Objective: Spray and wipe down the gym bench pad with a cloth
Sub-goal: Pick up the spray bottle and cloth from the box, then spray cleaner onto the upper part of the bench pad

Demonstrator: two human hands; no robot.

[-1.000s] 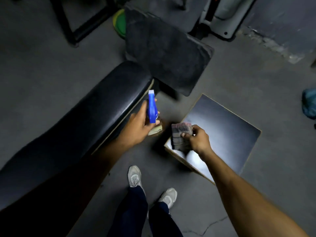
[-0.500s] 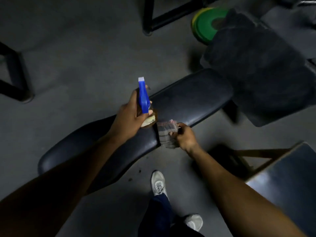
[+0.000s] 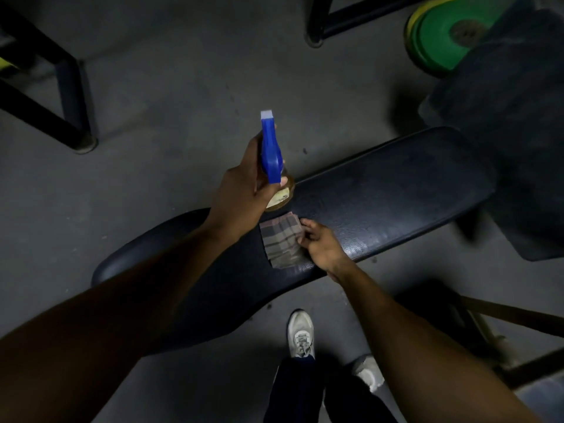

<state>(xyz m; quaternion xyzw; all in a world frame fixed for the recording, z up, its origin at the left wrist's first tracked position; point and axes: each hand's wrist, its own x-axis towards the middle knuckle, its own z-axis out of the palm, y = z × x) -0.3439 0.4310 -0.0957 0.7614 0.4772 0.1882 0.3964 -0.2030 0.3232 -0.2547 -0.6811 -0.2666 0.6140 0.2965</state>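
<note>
While the left hand (image 3: pixel 244 190) grips a blue-topped spray bottle (image 3: pixel 271 154), the right hand (image 3: pixel 320 245) pinches a plaid cloth (image 3: pixel 282 241).
The cloth lies flat on the black bench pad (image 3: pixel 396 190); the bottle hangs above the pad's far edge, nozzle pointing away.
</note>
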